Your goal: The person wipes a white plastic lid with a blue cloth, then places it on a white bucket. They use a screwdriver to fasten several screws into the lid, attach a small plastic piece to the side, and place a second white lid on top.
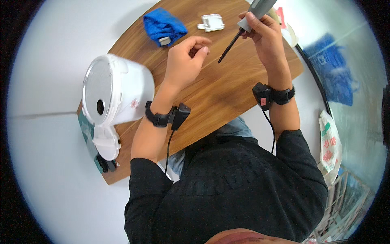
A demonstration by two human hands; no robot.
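Note:
My right hand (pixel 264 34) is wrapped round the grey handle of a screwdriver (pixel 231 45). Its dark shaft slants down to the left, with the tip above the tabletop, and the upper end of the handle reaches the picture's top edge. Left of that tip is my left hand (pixel 187 61), its fingers loosely bent and the thumb apart from them, with nothing visible between. Beyond the left hand, a small white plastic part (pixel 213 23) with a tab lies flat on the table. A crumpled blue cloth (pixel 163 26) with a pale label sits to its left.
On the left of the wooden table (pixel 227 91) a white bucket (pixel 132 91) lies tipped, a dark round hole in its grey end. Near it are a white lidded piece (pixel 107 143) and small black items (pixel 106 163). A printed white bag (pixel 330 142) stands at the right.

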